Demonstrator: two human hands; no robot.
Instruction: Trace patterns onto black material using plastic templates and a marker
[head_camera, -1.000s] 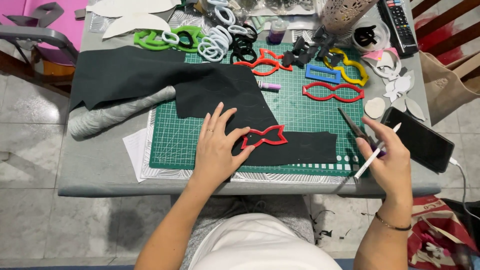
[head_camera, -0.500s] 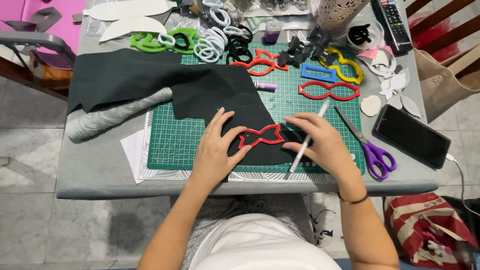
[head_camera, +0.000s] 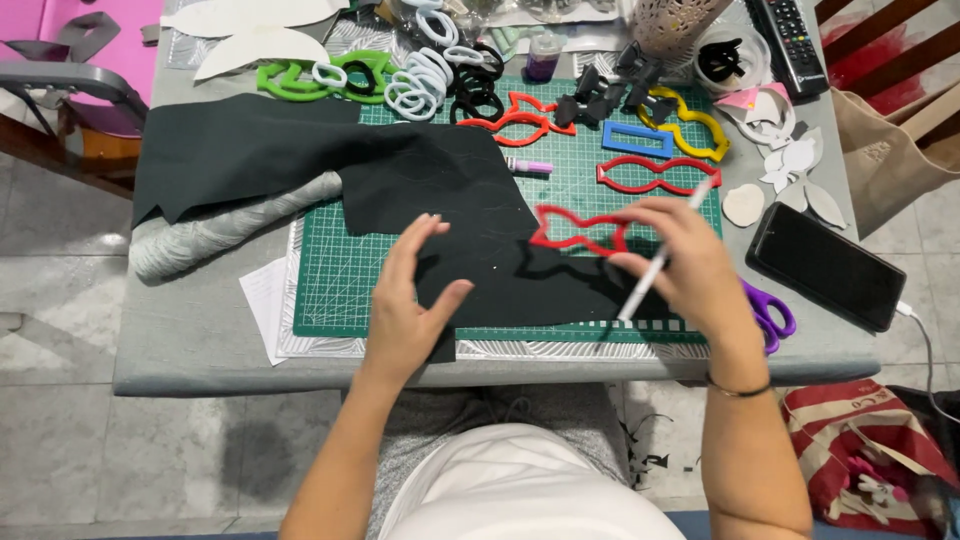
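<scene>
Over black felt (head_camera: 440, 190), right hand (head_camera: 690, 265) grips red template (head_camera: 580, 230) (and pen (head_camera: 660, 262)); left hand (head_camera: 410, 300) open.

1. The surface (head_camera: 190, 350) is a grey tabletop, pretty cluttered.
2. A green cutting mat (head_camera: 340, 290) sits in the middle, on some white paper sheets (head_camera: 265, 300) sticking out at its left edge.
3. Black fabric (head_camera: 240, 150) lies across the mat and spills left onto the bare top, partly over a grey fabric roll (head_camera: 210, 235).
4. Right side: a black phone (head_camera: 825, 265) lying flat, purple-handled scissors (head_camera: 770, 315) just beside it, and white paper cutouts (head_camera: 790, 170) above.
5. Back edge: a remote control (head_camera: 790, 45) and a pile of coloured plastic templates (head_camera: 420, 80).
</scene>
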